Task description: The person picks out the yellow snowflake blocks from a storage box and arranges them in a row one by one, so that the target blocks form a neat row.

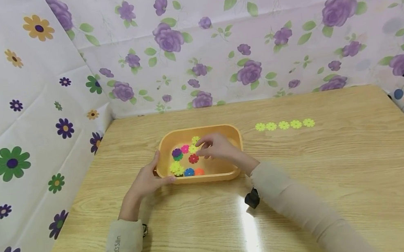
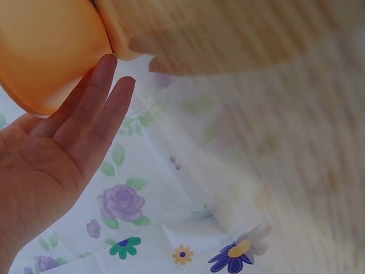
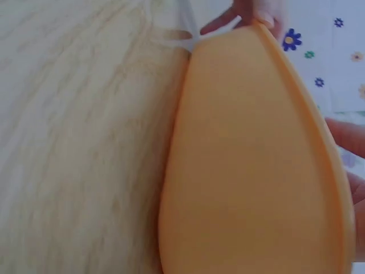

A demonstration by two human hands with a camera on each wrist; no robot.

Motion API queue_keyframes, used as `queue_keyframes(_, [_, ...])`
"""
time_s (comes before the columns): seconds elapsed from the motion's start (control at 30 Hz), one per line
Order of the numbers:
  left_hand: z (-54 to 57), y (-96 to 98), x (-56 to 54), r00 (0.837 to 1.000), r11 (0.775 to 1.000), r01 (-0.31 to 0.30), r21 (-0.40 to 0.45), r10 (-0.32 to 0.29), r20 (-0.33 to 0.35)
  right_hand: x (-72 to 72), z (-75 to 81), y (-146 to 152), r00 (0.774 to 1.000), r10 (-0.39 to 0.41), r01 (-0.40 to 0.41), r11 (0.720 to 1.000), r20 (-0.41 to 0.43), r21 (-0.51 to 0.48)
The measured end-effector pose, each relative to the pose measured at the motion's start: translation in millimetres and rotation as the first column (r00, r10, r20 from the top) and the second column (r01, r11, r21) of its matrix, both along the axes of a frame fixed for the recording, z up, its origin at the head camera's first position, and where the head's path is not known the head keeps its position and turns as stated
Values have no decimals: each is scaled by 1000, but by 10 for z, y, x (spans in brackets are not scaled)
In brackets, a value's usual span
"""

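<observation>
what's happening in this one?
A person steadies an orange tray on the wooden table with the left hand against its left wall. The right hand reaches inside, fingers among the coloured flower pieces. Five yellow-green flower pieces lie in a row right of the tray.

Staged tabletop booth, wooden table (image 1: 340, 177), floral cloth backdrop (image 1: 252, 38)

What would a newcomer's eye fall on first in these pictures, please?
Probably the orange tray at the middle of the wooden table, holding bright flower-shaped discs. The left hand steadies its left end while the right hand reaches inside. To the right of the tray, a row of five yellow-green discs lies on the table.
</observation>
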State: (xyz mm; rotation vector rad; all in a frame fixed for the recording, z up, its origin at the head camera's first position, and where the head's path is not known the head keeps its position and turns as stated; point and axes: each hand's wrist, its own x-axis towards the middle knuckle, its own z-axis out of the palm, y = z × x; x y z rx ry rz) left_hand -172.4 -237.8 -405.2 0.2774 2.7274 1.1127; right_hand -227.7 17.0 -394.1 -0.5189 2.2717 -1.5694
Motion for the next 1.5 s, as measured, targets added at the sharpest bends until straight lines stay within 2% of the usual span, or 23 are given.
queue_keyframes(0.27, [-2, -23, 3, 1000, 1000, 19, 5, -19, -16, 20, -69, -305, 985, 141, -134, 988, -97, 75])
queue_keyframes(0.47, [-3, -28, -1, 999, 1000, 24, -5, -24, -26, -6, -169, -488, 962, 254, -237, 959, -99, 155])
queue_keyframes(0.57, [-11, -25, -7, 999, 1000, 31, -4, -31, -31, -24, -200, -556, 955, 283, -258, 941, -91, 217])
queue_keyframes(0.8, [-34, -18, -17, 998, 999, 39, 9, -39, -58, -56, -243, -683, 925, 362, -292, 871, -113, 396])
queue_keyframes(0.93, [-28, -13, -5, 997, 999, 40, 10, -39, -61, -81, -268, -744, 900, 420, -326, 824, -114, 464])
queue_keyframes(1.07, [-21, -3, 3, 998, 999, 36, 11, -36, -56, -93, -302, -773, 891, 442, -339, 795, -98, 503])
queue_keyframes(1.23, [-12, -9, 1, 998, 999, 34, 7, -33, -53, -94, -317, -774, 891, 429, -311, 815, -148, 489])
queue_keyframes(1.4, [-26, -25, -9, 998, 999, 40, 17, -39, -51, -108, -344, -782, 905, 390, -273, 840, -172, 468])
queue_keyframes(1.5, [-30, -30, -5, 998, 999, 40, 25, -39, -41, -112, -364, -787, 910, 379, -263, 839, -165, 476])
